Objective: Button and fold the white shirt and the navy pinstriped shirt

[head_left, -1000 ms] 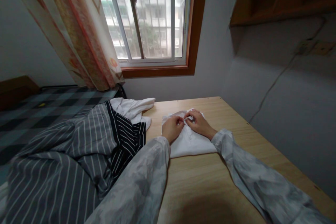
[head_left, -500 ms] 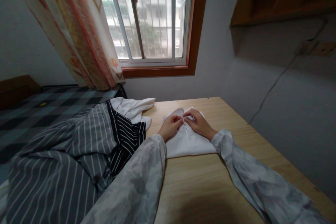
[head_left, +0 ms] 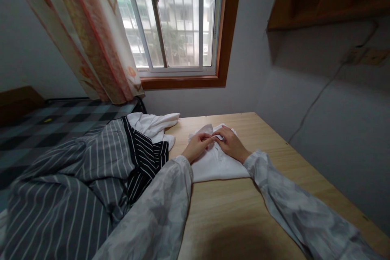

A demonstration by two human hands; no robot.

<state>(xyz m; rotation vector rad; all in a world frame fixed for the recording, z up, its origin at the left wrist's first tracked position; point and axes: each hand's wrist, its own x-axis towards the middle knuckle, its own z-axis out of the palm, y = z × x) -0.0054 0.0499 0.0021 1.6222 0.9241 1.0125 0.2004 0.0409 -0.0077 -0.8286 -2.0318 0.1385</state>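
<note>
Left hand [head_left: 197,148] and right hand [head_left: 230,144] are pinching a folded white shirt [head_left: 217,167] on a pale wooden surface [head_left: 227,207]

The hands are meeting over the upper part of the shirt, their fingers [head_left: 207,142] bending inward and grasping its fabric, while the knuckles are hiding the exact bit between the tips. The shirt is lying on the surface, its straight lower edge facing the person, and grey patterned sleeves [head_left: 158,207] are covering both arms. To the left, a striped garment [head_left: 67,195] is spreading in loose folds, its black part lying against a crumpled white cloth [head_left: 149,125]. Farther left, a checked cover [head_left: 68,113] is stretching over a bed, a flowered curtain [head_left: 94,44] is hanging beside a window [head_left: 179,28], and a wooden shelf [head_left: 304,22] is jutting out at the upper right
</note>
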